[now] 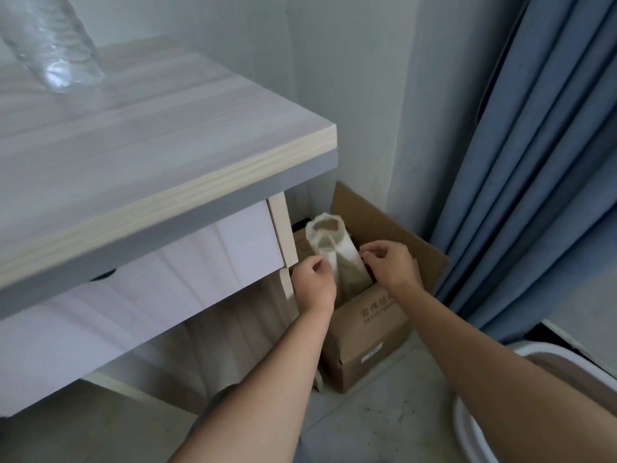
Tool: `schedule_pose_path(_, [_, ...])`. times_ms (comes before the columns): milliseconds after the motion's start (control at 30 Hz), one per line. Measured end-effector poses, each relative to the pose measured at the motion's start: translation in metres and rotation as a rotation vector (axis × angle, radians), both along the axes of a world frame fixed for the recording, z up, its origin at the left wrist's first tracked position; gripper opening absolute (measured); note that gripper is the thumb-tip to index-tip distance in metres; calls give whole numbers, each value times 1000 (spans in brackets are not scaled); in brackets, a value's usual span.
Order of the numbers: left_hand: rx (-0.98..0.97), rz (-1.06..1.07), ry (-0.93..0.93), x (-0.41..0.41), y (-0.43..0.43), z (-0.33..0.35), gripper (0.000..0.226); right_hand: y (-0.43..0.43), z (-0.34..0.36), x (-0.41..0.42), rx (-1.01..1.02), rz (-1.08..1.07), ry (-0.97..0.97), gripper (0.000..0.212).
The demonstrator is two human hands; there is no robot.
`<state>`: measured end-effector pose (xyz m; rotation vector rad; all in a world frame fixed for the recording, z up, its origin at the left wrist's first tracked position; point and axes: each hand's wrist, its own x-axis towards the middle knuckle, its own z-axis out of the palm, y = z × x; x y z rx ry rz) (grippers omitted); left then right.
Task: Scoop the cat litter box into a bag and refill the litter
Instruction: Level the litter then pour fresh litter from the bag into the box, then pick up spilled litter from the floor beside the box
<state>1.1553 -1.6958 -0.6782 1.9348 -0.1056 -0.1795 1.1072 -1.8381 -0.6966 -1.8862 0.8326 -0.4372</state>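
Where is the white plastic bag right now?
In the head view, the white plastic bag sits in the open cardboard box between the desk and the blue curtain, with the left hand and right hand gripping its sides.

Soft, cool, even daylight — dim under the desk [140, 168]; slight motion blur, wide-angle bending at the edges.
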Motion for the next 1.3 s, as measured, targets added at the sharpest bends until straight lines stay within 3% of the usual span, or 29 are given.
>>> schedule_pose_path(167, [60,-118,-37,-9,7,3,38,15,21,-6,-154,-27,35,29])
schedule_pose_path(433, [341,-457,-539,-11,32,20,28,58,44,-61,-414,-84,187,44])
schedule_pose_path(567, [552,-669,-754,-9,39,22,45,74,48,-91,-536,-74,313,53])
schedule_pose_path(700, [595,-762,-937,-10,44,27,46,86,61,-108,-683,-83,430,52])
schedule_pose_path(967, [442,-831,-1028,-29,40,30,45,94,71,-147,-823,-137,621,45])
schedule_pose_path(1300, [472,-1016,-1059,-83,4,3,42,85,42,-224,-740,-294,705,38])
